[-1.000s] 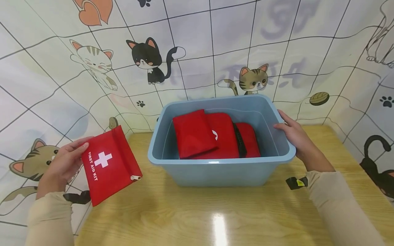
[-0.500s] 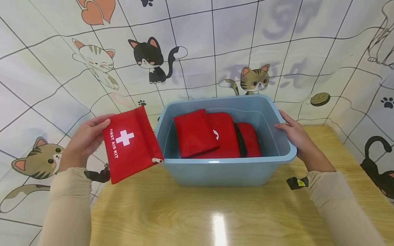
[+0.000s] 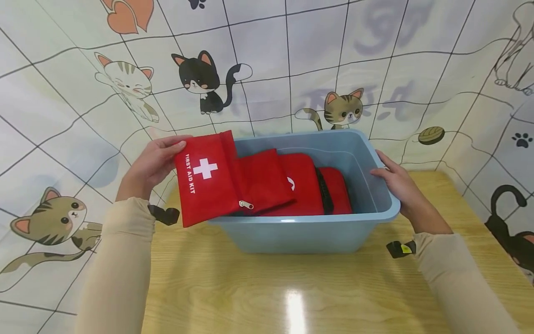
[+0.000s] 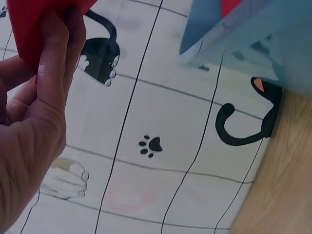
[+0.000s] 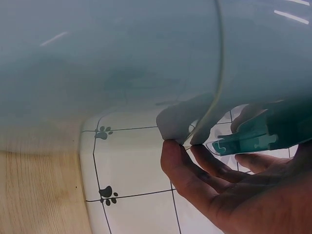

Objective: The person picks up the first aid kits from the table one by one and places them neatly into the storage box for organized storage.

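Observation:
My left hand [image 3: 152, 164] pinches the left edge of a flat red first aid kit pouch [image 3: 208, 192] with a white cross and a zip pull. The pouch hangs tilted over the left end of a blue plastic bin [image 3: 292, 237], hiding that end's rim. My right hand [image 3: 396, 185] grips the bin's right rim, thumb inside. In the right wrist view its fingers [image 5: 185, 173] curl under the rim. Inside the bin lie another red pouch [image 3: 267, 181], a red case [image 3: 306, 185] with a partly hidden white mark, and a smaller red case [image 3: 337, 190] with a black zip edge.
The bin stands on a wooden table [image 3: 250, 292] near its back edge. Behind and at both sides hangs a white sheet [image 3: 267, 60] with grid lines and printed cats. A black strap [image 3: 164, 215] sits at my left wrist and another [image 3: 400, 249] at my right.
My left hand has carried the first aid kit pouch right and upward, from beside the bin to over its left end. My right hand and the bin have stayed put.

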A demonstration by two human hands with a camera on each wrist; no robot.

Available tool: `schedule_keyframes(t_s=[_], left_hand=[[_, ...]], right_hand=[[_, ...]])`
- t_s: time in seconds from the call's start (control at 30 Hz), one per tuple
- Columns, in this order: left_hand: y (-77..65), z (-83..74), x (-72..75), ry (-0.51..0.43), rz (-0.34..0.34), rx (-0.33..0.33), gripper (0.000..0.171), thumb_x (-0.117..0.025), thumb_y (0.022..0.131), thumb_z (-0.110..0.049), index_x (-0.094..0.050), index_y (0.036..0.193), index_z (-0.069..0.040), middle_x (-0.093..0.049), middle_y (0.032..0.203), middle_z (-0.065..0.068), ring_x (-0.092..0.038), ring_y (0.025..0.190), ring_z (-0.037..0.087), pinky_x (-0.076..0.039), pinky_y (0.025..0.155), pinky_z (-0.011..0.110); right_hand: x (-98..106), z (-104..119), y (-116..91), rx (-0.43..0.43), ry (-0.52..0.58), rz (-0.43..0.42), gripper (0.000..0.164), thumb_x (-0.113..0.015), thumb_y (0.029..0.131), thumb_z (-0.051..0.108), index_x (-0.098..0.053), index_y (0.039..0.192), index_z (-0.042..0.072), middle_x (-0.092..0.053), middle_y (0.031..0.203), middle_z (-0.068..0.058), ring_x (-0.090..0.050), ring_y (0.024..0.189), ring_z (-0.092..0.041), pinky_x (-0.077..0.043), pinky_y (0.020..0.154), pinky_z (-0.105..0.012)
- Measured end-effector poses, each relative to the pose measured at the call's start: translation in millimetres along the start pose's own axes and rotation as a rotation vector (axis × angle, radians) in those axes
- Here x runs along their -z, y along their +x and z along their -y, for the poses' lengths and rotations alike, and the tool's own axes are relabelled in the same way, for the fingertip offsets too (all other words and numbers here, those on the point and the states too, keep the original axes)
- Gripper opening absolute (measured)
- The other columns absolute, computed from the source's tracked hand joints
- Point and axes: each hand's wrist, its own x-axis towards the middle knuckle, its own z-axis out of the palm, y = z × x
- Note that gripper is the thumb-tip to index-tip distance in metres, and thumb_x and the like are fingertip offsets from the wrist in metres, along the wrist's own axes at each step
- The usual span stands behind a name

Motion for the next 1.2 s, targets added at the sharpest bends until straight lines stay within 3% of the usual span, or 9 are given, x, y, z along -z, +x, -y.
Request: schedule_keyframes(t_s=[0.53,1.0,1.2], left_hand=[[38.0,-20.2,-65.7,-0.011,0.112,0.012,0.059,-0.069,0.093,-0.029,-0.05,0.146,-0.009,-0.051,0.138,0.01,-0.059,0.117,0.028,-0.056,0.088,0.031],[65.1,-20.0,-121.0,-0.036,0.109,0.035,0.052,-0.07,0.093,-0.029,-0.057,0.139,-0.011,-0.059,0.131,0.01,-0.064,0.112,0.029,-0.053,0.096,0.042],[70.6,-19.2,-139.4,-0.02,0.129,0.056,0.05,-0.069,0.093,-0.028,-0.057,0.139,-0.011,-0.06,0.129,0.011,-0.065,0.11,0.029,-0.056,0.091,0.04]], right_hand=[[1,-2,0,-0.011,0.006,-0.013,0.064,-0.038,0.107,0.026,-0.003,0.16,0.034,-0.003,0.166,-0.012,-0.012,0.145,-0.05,-0.02,0.107,-0.076],[1,-2,2,0.001,0.016,-0.023,0.065,-0.039,0.106,0.021,-0.003,0.16,0.031,-0.006,0.166,-0.014,-0.015,0.144,-0.049,-0.02,0.108,-0.074],[1,-1,0,0.008,0.02,-0.023,0.066,-0.04,0.106,0.02,-0.004,0.16,0.03,-0.006,0.166,-0.014,-0.013,0.145,-0.048,-0.018,0.11,-0.073]])
